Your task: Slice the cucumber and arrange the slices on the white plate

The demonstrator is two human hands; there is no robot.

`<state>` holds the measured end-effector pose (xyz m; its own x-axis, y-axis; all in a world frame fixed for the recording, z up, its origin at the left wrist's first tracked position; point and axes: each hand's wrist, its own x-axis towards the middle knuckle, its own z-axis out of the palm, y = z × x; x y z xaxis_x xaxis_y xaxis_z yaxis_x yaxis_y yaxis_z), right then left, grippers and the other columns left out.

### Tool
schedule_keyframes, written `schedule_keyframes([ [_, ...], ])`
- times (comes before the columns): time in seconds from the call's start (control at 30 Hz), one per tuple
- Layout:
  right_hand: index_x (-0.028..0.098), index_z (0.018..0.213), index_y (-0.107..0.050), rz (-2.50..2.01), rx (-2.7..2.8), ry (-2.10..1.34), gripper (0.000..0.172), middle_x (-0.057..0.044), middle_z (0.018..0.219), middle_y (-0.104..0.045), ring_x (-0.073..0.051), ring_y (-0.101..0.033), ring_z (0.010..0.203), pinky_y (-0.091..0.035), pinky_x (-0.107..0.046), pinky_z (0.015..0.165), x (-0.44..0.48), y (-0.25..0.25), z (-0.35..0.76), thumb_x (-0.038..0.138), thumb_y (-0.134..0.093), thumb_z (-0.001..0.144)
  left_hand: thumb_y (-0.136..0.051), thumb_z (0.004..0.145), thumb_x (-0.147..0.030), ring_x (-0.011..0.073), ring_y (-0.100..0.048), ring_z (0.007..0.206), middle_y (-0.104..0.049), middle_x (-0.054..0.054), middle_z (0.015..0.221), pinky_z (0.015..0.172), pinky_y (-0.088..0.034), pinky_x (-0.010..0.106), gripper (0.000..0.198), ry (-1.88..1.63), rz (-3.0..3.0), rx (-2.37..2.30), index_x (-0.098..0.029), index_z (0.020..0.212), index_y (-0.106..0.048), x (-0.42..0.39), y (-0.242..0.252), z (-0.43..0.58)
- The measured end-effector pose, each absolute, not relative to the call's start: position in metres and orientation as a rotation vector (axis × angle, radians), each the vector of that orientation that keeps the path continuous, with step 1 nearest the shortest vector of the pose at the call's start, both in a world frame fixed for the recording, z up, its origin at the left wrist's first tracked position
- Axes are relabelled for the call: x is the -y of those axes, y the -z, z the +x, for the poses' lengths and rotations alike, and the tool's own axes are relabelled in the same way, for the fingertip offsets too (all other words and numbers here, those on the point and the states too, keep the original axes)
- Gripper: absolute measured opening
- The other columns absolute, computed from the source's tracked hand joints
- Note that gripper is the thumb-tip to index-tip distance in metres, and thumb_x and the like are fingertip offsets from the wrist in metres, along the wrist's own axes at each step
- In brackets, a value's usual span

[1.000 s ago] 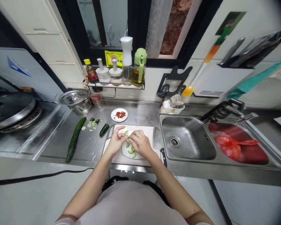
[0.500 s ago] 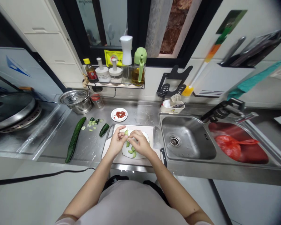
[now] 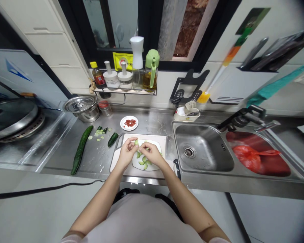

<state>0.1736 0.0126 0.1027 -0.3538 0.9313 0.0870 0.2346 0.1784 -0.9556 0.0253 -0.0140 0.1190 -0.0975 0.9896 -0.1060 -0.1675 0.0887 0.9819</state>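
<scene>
My left hand (image 3: 128,152) is closed in a pinch around pale green cucumber slices (image 3: 136,142), over the left side of a white plate (image 3: 153,167). Close beside it, my right hand (image 3: 152,154) has its thumb and fingers pressed together; whatever lies between those fingertips is hidden. Several curved cucumber slices (image 3: 143,164) lie spread on the plate below both hands. The plate rests on a white cutting board (image 3: 126,171) with a grey edge. At the board's right end lies a knife with a black handle (image 3: 176,168).
Left of the board are a cucumber piece (image 3: 112,139), cucumber scraps (image 3: 98,133) and a whole cucumber (image 3: 81,150). A small dish (image 3: 122,125) of chopped red bits stands behind. A sink (image 3: 205,152) is at right, a lidded pot (image 3: 84,111) at back left.
My right hand's fingers have drawn closer together and shifted slightly, showing more slices in the plate's middle. My left hand stays nearly in place, still pinching the cucumber slices.
</scene>
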Motion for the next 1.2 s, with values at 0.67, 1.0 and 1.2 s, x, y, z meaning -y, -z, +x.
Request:
schedule_keyframes([
  [0.67, 0.019, 0.086, -0.065, -1.593, 1.862, -1.097, 0.011, 0.004, 0.064, -0.056, -0.012, -0.052, 0.062, -0.036, -0.022, 0.06, -0.032, -0.042, 0.173, 0.026, -0.057, 0.082, -0.072, 0.059, -0.033, 0.0093, -0.053, 0.061, -0.058, -0.003, 0.067, 0.062, -0.041, 0.021, 0.028, -1.184, 0.95, -1.544, -0.017, 0.078, -0.06, 0.005, -0.033, 0.005],
  [1.0, 0.02, 0.094, -0.064, -1.742, 2.05, -1.007, 0.012, 0.001, 0.074, -0.062, -0.013, -0.054, 0.068, -0.03, -0.021, 0.058, -0.03, -0.035, 0.164, 0.024, -0.056, 0.087, -0.064, 0.068, -0.025, 0.0113, -0.055, 0.061, -0.06, -0.003, 0.067, 0.064, -0.042, 0.023, 0.015, -0.99, 1.14, -1.769, -0.019, 0.081, -0.061, 0.009, -0.013, 0.002],
  [1.2, 0.022, 0.097, -0.063, -1.866, 2.1, -0.975, 0.012, -0.002, 0.084, -0.066, -0.015, -0.059, 0.075, -0.029, -0.022, 0.057, -0.033, -0.035, 0.16, 0.026, -0.056, 0.09, -0.061, 0.072, -0.024, 0.0135, -0.059, 0.067, -0.064, -0.002, 0.071, 0.068, -0.042, 0.024, 0.013, -0.869, 1.239, -1.889, -0.02, 0.085, -0.062, 0.01, -0.014, 0.004],
])
